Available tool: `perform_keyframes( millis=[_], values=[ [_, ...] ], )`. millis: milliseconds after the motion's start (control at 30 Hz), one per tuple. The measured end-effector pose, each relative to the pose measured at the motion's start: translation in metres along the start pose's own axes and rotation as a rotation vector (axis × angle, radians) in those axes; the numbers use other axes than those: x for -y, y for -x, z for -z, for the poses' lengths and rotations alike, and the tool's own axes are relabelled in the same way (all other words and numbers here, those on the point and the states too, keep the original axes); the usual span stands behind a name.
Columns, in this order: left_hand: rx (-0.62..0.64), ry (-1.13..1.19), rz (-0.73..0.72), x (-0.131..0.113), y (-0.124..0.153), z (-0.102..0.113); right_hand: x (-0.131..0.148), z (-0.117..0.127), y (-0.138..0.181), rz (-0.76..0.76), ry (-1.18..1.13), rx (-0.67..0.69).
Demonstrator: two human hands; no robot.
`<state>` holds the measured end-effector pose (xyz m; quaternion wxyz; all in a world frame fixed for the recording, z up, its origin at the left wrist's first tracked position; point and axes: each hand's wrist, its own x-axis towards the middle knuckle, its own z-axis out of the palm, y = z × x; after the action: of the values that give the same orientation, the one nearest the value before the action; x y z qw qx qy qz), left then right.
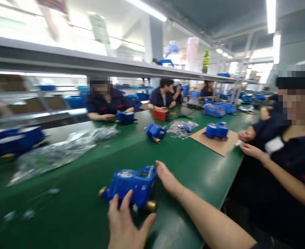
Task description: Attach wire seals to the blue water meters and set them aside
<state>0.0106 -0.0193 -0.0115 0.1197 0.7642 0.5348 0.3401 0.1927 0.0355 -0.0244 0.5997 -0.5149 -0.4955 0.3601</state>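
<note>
— On the green table (pixel 95 207), where is the meter (pixel 131 186)?
— It lies between the two hands. The left hand (pixel 125 226) is at its near side; the fingers (pixel 121 207) are spread and rest on the blue housing, the thumb beside a brass end (pixel 151 205). The right hand (pixel 169 180) touches its right side, fingers together and quite flat.
— And beyond the fingertips?
— Another meter (pixel 156 131), plastic bags (pixel 61 148), and a third meter (pixel 216 130) on a cardboard (pixel 219 145). The co-worker's hands (pixel 248 143) are just right of it.
— Does any hand pinch something?
— No, both only lie against the housing.
</note>
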Motion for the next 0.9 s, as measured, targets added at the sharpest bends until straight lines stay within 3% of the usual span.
perform_keyframes(
  millis=[100,167,300,433,600,667,800,900],
  values=[
    [0.053,-0.028,0.045,-0.011,0.014,-0.002,-0.011,-0.011,0.008,-0.077,-0.134,0.19],
    [0.054,0.049,0.049,-0.002,0.009,-0.003,-0.016,-0.012,0.016,-0.105,-0.175,0.223],
    [0.134,0.273,-0.033,0.039,-0.007,0.019,-0.015,-0.014,0.038,0.064,-0.056,0.15],
    [0.238,0.279,-0.063,0.064,-0.02,0.039,-0.01,-0.031,0.051,0.314,0.215,0.077],
    [0.212,0.131,-0.044,0.078,-0.032,0.054,-0.027,-0.037,0.053,0.347,0.276,0.011],
    [0.129,0.006,0.034,0.096,-0.035,0.073,-0.036,-0.032,0.054,0.32,0.233,-0.017],
    [-0.087,-0.294,0.264,0.153,-0.034,0.131,-0.042,-0.024,0.057,0.31,0.175,-0.054],
    [-0.116,-0.44,0.38,0.194,-0.028,0.165,-0.033,-0.025,0.058,0.324,0.172,-0.045]
  ],
)
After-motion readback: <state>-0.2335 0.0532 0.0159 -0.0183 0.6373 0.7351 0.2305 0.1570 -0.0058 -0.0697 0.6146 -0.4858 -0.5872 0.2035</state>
